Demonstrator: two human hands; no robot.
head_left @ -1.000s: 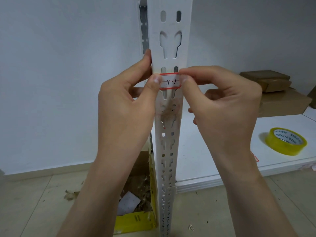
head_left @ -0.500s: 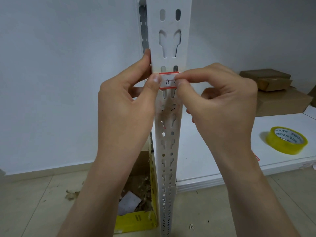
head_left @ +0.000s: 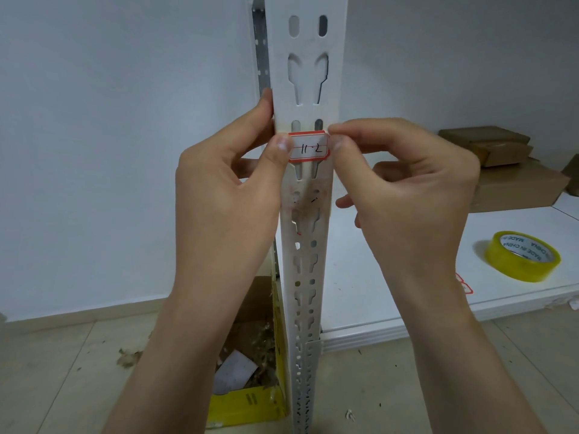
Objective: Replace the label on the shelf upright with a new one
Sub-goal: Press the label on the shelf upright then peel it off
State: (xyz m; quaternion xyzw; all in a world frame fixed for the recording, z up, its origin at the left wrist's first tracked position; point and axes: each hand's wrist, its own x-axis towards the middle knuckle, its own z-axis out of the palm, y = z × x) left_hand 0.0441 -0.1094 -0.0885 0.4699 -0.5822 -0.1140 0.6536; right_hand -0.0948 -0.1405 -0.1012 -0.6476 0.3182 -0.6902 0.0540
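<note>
Matt white painted metal upright, smudged lower down, paper label, glossy yellow tape roll, brown cardboard boxes

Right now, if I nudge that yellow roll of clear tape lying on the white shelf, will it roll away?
Probably not: the yellow roll of tape lies flat on the white shelf board, so it should slide. Its hollow ring looks light, so a slight push likely moves it.
</note>
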